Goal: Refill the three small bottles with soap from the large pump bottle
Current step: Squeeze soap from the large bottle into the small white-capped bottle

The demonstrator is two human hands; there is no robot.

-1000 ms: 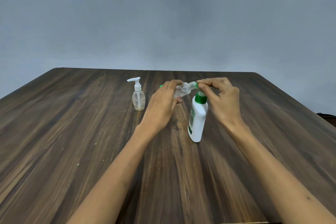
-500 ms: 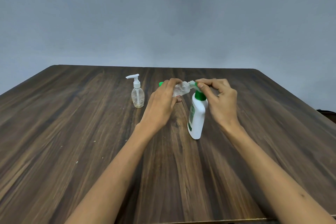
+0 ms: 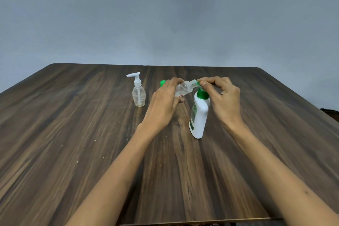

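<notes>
A large white bottle (image 3: 199,115) with a green pump top stands upright at the table's middle. My left hand (image 3: 165,102) holds a small clear bottle (image 3: 184,88) tilted on its side, its open neck at the green spout. My right hand (image 3: 222,95) rests on top of the pump, fingertips pinched at the spout. Left of the hands stands a small clear bottle with a white pump (image 3: 138,91). A green cap (image 3: 162,83) shows behind my left hand; what it sits on is hidden.
The dark wooden table (image 3: 73,143) runs to a far edge below a grey wall. Its near edge lies at the bottom of the view. A dark object (image 3: 330,113) sits beyond the right edge.
Both hands keep their hold with little movement. The view has shifted slightly, so the objects sit a bit higher in the frame than a second ago.
</notes>
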